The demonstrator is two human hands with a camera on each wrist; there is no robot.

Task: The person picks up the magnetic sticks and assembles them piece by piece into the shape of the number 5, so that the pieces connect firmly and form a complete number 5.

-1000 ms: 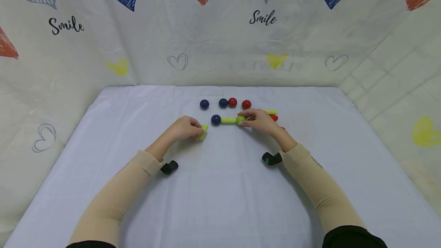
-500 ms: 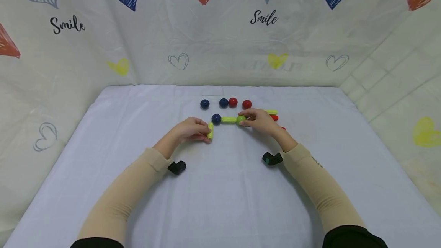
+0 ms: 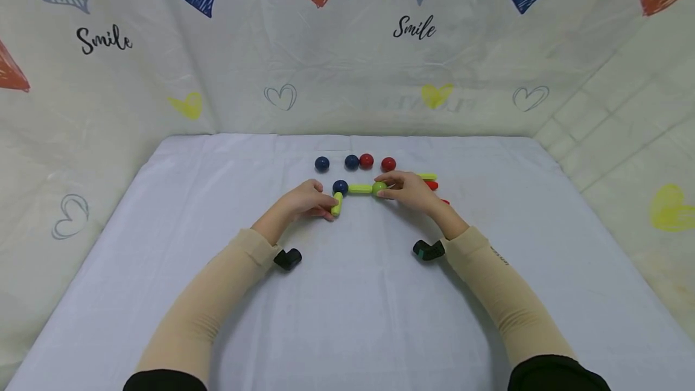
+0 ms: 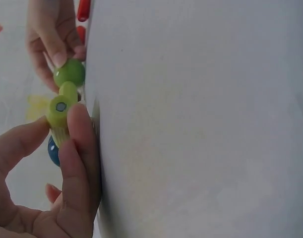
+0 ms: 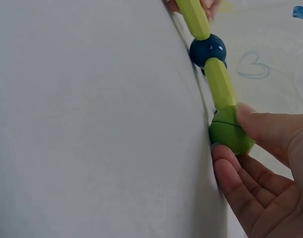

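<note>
My left hand (image 3: 309,199) pinches a yellow-green rod (image 3: 337,204) between thumb and fingers; a small metallic disc shows in its near end in the left wrist view. The rod's far end meets a dark blue ball (image 3: 340,187). From that ball a second yellow-green rod (image 5: 221,85) runs right to a green ball (image 5: 232,130). My right hand (image 3: 408,190) grips the green ball with thumb and fingertips. In the right wrist view the two rods and two balls form one bent chain.
Behind the chain lie two dark blue balls (image 3: 322,164) and two red balls (image 3: 388,164). Right of my right hand, a yellow-green rod (image 3: 427,177) and red rods (image 3: 432,186) lie partly hidden. The white-clothed table (image 3: 347,318) meets a patterned backdrop (image 3: 347,47).
My left hand has moved right with its rod and turned it, bringing the rod's end to the blue ball. My right hand has stayed on the green ball.
</note>
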